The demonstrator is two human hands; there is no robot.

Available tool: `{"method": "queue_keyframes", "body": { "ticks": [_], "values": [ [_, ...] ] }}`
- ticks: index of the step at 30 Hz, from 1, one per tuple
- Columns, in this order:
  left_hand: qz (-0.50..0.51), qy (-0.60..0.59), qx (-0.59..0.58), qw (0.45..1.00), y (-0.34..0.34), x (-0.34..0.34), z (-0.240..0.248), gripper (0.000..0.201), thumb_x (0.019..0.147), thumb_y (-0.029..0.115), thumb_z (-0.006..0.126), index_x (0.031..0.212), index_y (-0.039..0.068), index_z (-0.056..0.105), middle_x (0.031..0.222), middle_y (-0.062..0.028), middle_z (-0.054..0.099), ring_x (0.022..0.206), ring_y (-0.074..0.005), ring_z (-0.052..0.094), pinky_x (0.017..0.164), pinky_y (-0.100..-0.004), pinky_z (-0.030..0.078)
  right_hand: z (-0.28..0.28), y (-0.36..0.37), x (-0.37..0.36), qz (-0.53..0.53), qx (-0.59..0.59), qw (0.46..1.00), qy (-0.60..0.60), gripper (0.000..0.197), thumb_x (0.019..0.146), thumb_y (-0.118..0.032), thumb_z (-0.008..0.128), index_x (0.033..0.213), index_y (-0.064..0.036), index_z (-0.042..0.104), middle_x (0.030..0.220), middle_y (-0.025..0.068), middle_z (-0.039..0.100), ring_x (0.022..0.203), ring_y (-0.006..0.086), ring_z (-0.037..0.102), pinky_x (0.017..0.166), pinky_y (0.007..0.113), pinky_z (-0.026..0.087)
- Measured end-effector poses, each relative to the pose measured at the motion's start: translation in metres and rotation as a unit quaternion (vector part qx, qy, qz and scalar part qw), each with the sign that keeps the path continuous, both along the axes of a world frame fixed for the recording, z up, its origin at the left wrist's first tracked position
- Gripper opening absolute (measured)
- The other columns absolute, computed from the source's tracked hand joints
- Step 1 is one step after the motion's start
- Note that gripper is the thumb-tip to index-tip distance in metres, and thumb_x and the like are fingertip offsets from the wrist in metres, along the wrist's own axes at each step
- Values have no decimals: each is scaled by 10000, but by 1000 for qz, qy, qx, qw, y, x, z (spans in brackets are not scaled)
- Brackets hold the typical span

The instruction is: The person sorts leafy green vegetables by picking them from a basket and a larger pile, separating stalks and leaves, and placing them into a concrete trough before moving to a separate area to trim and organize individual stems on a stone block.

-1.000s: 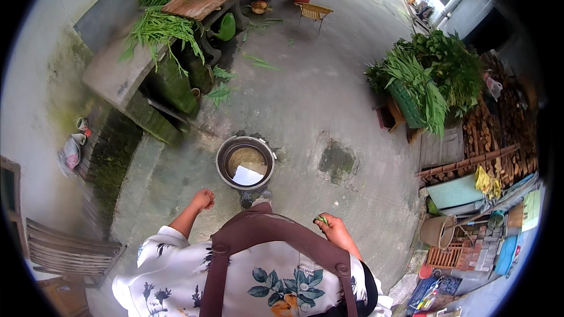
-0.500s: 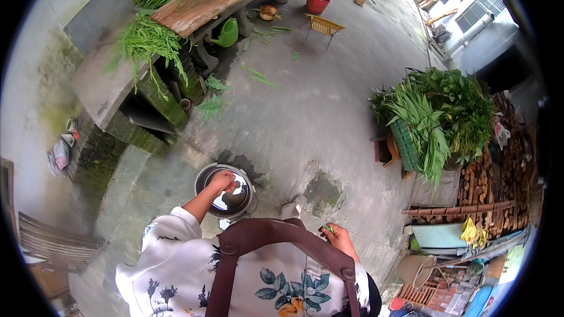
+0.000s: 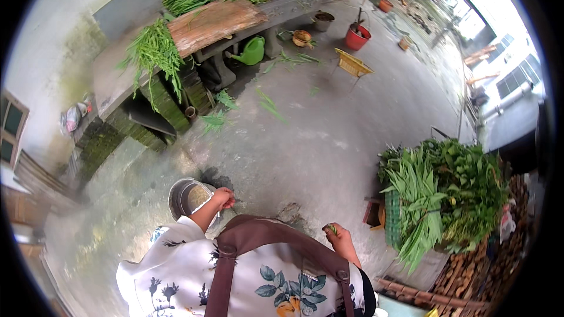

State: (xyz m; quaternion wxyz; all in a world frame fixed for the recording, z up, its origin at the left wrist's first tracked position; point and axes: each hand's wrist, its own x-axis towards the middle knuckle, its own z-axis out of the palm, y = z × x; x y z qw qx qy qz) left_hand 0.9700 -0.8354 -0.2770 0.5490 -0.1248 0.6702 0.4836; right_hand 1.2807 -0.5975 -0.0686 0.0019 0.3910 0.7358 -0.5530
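Observation:
My left hand (image 3: pixel 224 198) is at the right rim of a round metal-coloured bucket (image 3: pixel 178 197), its fingers closed. What they hold, if anything, is too small to make out. The hand and forearm hide part of the bucket; a brownish tone shows inside it. Over to the right, my right hand (image 3: pixel 339 238) is closed around a small piece of green stem or leaf (image 3: pixel 332 229), held in front of my body.
To the right stands a green basket (image 3: pixel 392 220) heaped with leafy greens (image 3: pixel 449 194), beside stacked firewood (image 3: pixel 464 270). A stone counter (image 3: pixel 114 76) at the left bears a wooden board (image 3: pixel 214 23) and more greens. Beyond are a yellow stool-like rack (image 3: pixel 353 63) and a red bucket (image 3: pixel 357 38).
My left hand has moved from over the bucket to its right side. The view has turned right, and my right hand still holds the green piece.

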Motion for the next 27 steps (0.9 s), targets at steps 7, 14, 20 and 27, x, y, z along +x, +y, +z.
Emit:
{"method": "queue_keyframes", "body": {
  "ticks": [7,14,20,27],
  "values": [
    [14,68,-21,997,42,-20,2,91,743,69,493,834,66,481,589,-84,536,422,-145,501,341,-267,382,2,85,-51,59,29,997,-41,147,779,-171,556,818,-29,565,547,-19,446,504,54,388,458,212,329],
    [35,48,-73,996,121,-74,-47,91,732,67,471,817,41,490,601,-105,529,431,-177,504,339,-296,385,9,186,-92,38,1,998,-45,146,786,-172,496,793,-34,544,571,25,537,469,97,482,449,232,396],
    [8,68,-48,996,231,-120,-15,117,757,125,492,846,49,492,640,-102,555,466,-159,519,375,-290,405,30,248,-155,69,11,996,-52,130,773,-131,490,757,-10,537,614,44,568,486,109,513,465,224,409],
    [30,48,40,998,332,-170,21,142,776,130,499,895,59,471,651,-76,552,475,-143,515,402,-269,419,31,325,-213,78,-40,992,-87,124,779,-117,466,790,-12,531,606,42,563,490,93,518,424,225,383]
  ]
}}
